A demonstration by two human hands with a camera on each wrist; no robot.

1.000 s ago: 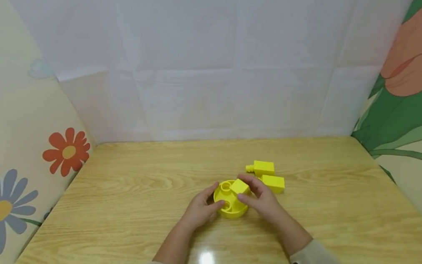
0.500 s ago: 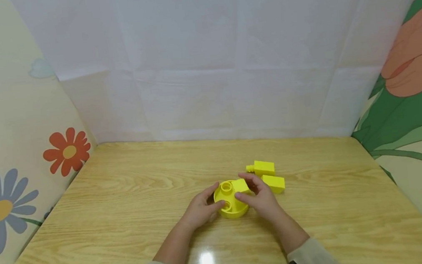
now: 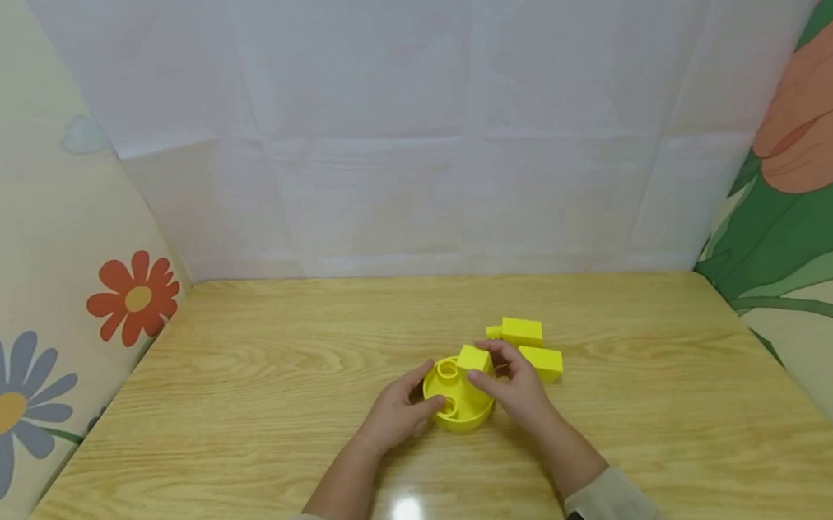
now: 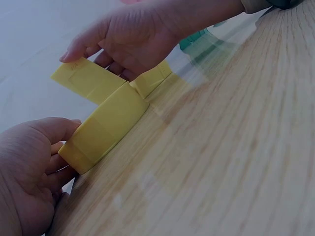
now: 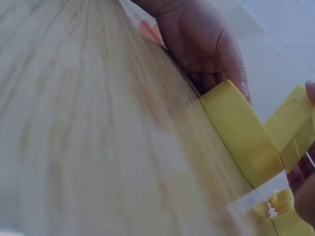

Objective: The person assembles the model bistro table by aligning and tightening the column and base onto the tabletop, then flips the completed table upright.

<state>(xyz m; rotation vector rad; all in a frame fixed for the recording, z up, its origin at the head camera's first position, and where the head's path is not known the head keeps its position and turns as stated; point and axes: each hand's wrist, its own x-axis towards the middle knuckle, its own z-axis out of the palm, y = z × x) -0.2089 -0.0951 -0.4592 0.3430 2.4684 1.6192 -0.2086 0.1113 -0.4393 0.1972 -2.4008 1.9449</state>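
A round, shallow yellow plastic base (image 3: 467, 411) with raised ring sockets inside sits on the wooden table. My left hand (image 3: 393, 419) holds its left rim, thumb over the near-left socket and fingers round the outside. With my right hand (image 3: 523, 393) I pinch a yellow rectangular block (image 3: 474, 359) between thumb and fingers, at the base's right side. In the left wrist view the block (image 4: 88, 81) stands up from the base (image 4: 108, 125) and leans outward. The right wrist view shows the same lean of the block (image 5: 293, 128). Its lower end is hidden inside the base.
Two more yellow blocks lie just beyond my right hand: one with a ridged peg at its left end (image 3: 522, 331), the other (image 3: 542, 362) nearer and partly behind my fingers. A white sheet (image 3: 379, 172) hangs at the table's back; flower-printed panels flank both sides.
In my right hand the yellow block has shifted its tilt, and its top now sits slightly farther up and away. My left hand and the round base have barely moved.
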